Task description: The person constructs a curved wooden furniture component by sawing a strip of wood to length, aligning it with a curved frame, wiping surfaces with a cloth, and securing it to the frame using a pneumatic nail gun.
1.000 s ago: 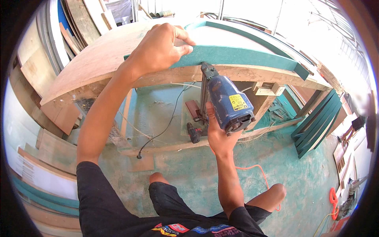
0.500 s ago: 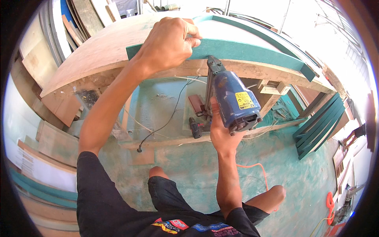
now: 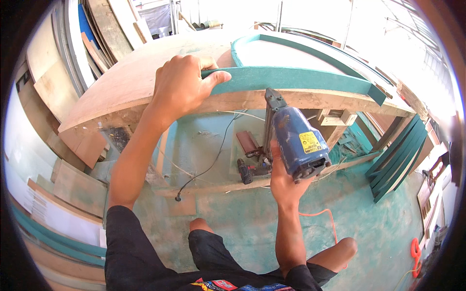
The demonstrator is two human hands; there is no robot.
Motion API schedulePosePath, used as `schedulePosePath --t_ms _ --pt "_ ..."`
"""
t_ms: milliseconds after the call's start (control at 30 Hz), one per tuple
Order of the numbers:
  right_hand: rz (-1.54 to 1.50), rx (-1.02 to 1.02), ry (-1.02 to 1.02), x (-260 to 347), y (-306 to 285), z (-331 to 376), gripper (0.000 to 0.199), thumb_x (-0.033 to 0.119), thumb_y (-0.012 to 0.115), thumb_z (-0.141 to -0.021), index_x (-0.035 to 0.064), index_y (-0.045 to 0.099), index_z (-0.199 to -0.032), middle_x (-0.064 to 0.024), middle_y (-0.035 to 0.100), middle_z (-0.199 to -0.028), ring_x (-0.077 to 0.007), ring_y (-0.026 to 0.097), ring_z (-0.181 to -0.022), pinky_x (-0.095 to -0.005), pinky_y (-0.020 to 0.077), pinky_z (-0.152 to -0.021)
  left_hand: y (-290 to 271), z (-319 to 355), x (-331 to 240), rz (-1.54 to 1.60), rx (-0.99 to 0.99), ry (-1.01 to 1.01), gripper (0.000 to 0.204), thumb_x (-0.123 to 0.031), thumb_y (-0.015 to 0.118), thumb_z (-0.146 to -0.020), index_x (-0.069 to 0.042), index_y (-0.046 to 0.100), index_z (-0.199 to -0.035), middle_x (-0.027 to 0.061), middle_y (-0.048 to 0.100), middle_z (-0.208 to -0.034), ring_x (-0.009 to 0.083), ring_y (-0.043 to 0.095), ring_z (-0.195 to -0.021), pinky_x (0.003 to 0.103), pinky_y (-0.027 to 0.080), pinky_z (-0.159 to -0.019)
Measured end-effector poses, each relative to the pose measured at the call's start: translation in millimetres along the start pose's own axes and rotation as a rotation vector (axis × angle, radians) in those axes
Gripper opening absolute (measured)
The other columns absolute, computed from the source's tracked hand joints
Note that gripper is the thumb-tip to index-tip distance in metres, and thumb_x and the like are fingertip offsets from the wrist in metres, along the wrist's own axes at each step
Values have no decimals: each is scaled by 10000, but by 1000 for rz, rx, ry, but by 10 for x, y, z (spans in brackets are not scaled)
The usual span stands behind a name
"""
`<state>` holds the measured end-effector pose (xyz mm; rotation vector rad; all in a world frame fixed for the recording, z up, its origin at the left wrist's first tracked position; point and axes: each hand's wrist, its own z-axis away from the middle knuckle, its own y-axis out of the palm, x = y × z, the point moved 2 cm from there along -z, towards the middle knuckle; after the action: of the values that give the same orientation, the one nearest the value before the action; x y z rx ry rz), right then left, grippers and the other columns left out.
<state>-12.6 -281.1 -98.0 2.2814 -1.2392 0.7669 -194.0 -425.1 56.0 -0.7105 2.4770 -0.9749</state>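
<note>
The left hand [image 3: 182,87], in the upper middle of the frame, is clamped over the end of a long green-faced strip of board [image 3: 291,80], thumb stretched along its face and fingers curled over the top, pressing it flat against the front edge of the plywood-topped wooden desk [image 3: 121,87]. That grip seems meant to keep the strip flush with the edge. The strip runs from the hand towards the right of the frame.

The right hand [image 3: 284,182], at the centre, is wrapped around the handle of a blue pneumatic nail gun [image 3: 298,138], held nose-up so that its dark metal tip meets the underside of the desk's edge, just below the green strip. An orange hose [image 3: 320,218] trails down behind the forearm to the green floor [image 3: 233,228].

Under the desk, a dark cordless drill [image 3: 247,169] lies on a low wooden rail beside a black cable [image 3: 208,160]. More green strips [image 3: 398,155] lean at the right, and stacked plywood offcuts [image 3: 63,184] lie at the left.
</note>
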Motion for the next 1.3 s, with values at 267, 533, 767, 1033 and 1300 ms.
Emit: schedulePosePath --t_ms 267,533,767,1033,1300 --pt "-120 -42 111 -3 50 -158 275 46 802 -875 -45 676 -1102 -90 734 -1040 -169 693 -919 -317 539 -845 15 -59 6 66 24 70 441 -477 791 -884 -36 775 -886 83 602 -599 143 521 -566 346 444 -603" --pt "22 31 1 -158 85 -88 362 144 836 -899 -36 649 -1151 -94 697 -1073 -165 645 -955 -329 526 -865 -34 -87 13 126 33 122 433 -417 800 -885 10 759 -825 93 530 -565 125 470 -556 343 420 -574" --pt "-34 -38 55 -114 -13 -39 262 101 830 -895 -13 682 -1080 -40 704 -972 -128 640 -860 -295 528 -796 -47 -80 66 26 -16 155 436 -493 759 -893 -60 804 -910 158 678 -680 275 648 -640 407 512 -658" --pt "-44 -35 351 -264 -377 272 351 96 839 -875 -31 632 -1129 -81 678 -992 -170 642 -883 -319 524 -798 179 -41 274 -136 -236 282 520 -569 677 -951 -83 724 -773 100 609 -556 247 603 -500 385 469 -524" --pt "-409 167 690 -6 -343 196 243 127 767 -936 -9 668 -1111 -20 601 -752 -106 523 -595 -280 443 -555 89 -2 256 -57 -173 279 461 -520 687 -946 -68 762 -898 122 634 -589 300 645 -560 416 503 -565"
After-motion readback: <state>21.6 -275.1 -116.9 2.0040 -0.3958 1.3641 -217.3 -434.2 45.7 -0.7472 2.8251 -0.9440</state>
